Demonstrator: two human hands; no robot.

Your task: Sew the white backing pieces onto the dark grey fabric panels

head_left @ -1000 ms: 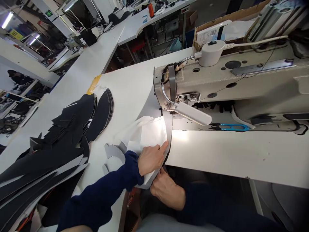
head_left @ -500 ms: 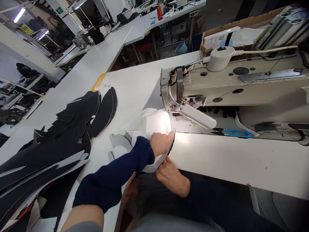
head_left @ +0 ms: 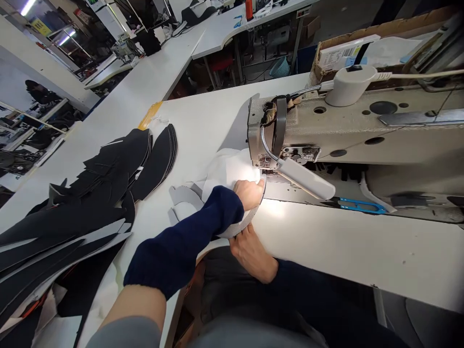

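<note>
A curved white and grey fabric piece (head_left: 235,166) lies on the table with its far end under the head of the sewing machine (head_left: 304,125), in bright lamplight. My left hand (head_left: 249,194), in a navy sleeve, rests on top of it with curled fingers, gripping it close to the needle area. Nearer my body, my right hand (head_left: 251,252) pinches the rounded grey edge; its fingertips are partly hidden beneath. The needle itself is hidden behind the machine head and lamp.
Stacked black cut pieces (head_left: 116,164) cover the left side of the table. Smaller grey pieces (head_left: 186,195) lie beside my left forearm. Blue-handled snips (head_left: 362,205) rest by the machine bed. A cardboard box (head_left: 319,60) stands behind the machine.
Both hands have moved forward with the fabric, toward the machine head. The fabric's rounded edge has turned slightly, and the view has shifted a little left.
</note>
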